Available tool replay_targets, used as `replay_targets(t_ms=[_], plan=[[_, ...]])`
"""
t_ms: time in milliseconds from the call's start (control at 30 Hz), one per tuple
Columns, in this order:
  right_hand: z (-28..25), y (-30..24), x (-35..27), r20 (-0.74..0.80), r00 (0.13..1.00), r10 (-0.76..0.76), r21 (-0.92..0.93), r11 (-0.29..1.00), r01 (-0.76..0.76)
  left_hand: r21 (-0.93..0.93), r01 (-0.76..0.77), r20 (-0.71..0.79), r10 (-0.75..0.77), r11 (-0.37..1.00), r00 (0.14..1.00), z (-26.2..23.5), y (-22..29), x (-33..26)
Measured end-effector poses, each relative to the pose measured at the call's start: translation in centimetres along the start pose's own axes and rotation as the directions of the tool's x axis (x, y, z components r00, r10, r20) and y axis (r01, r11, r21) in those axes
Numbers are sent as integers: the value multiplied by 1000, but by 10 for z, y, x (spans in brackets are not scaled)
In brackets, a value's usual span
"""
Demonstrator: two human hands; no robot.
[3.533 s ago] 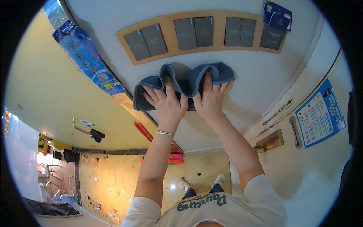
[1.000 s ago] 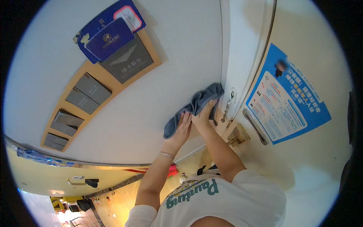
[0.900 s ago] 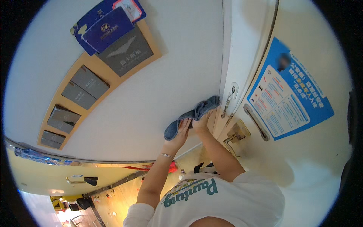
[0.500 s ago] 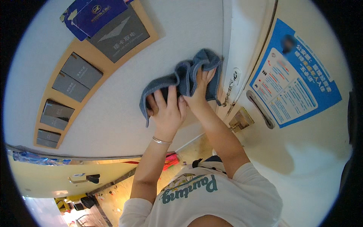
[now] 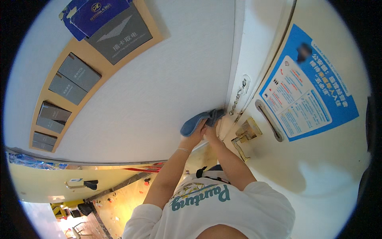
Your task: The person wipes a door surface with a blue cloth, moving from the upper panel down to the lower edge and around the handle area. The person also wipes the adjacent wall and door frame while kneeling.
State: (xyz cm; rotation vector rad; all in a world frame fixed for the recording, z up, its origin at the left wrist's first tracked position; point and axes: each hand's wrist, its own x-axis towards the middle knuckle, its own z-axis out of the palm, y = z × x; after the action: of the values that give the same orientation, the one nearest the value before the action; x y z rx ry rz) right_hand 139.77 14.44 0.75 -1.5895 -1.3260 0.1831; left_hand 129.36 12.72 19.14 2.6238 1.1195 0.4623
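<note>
A blue-grey cloth (image 5: 194, 122) is bunched up and touches the light grey wall (image 5: 171, 83) close to the door frame. My left hand (image 5: 192, 138), with a thin bangle above its wrist, is closed on the cloth's left part; folds hide most of its fingers. Right beside it, my right hand (image 5: 211, 132) grips the cloth's right end, near the wall's edge. The two hands are almost touching, and both arms stretch forward from my body.
To the right, a white door carries a worn brass handle (image 5: 243, 137), a slotted metal plate (image 5: 269, 120) and a blue poster (image 5: 310, 91). A door chain (image 5: 236, 99) hangs on the frame. Grey switches in a tan panel (image 5: 85, 97) line the wall's left; small bits litter the floor (image 5: 131, 191).
Both hands have moved down the wall toward my body, taking the cloth along. The cloth was spread wide under my fingers and is now gathered small, and the hands are closer together.
</note>
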Motion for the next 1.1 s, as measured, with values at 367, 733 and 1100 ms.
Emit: replay_targets(t_ms=[367, 733, 1100], plan=[[-90, -200, 103, -59, 969, -241, 163, 955, 248, 106, 387, -708, -204, 916, 676, -130, 30, -7], [-70, -159, 48, 277, 788, -550, 4, 821, 571, -248, 619, -435, -656, 746, 617, -24, -9, -64], [-78, -285, 84, 183, 748, -638, -31, 756, 653, -190, 532, -898, -365, 825, 246, -186, -10, -58]])
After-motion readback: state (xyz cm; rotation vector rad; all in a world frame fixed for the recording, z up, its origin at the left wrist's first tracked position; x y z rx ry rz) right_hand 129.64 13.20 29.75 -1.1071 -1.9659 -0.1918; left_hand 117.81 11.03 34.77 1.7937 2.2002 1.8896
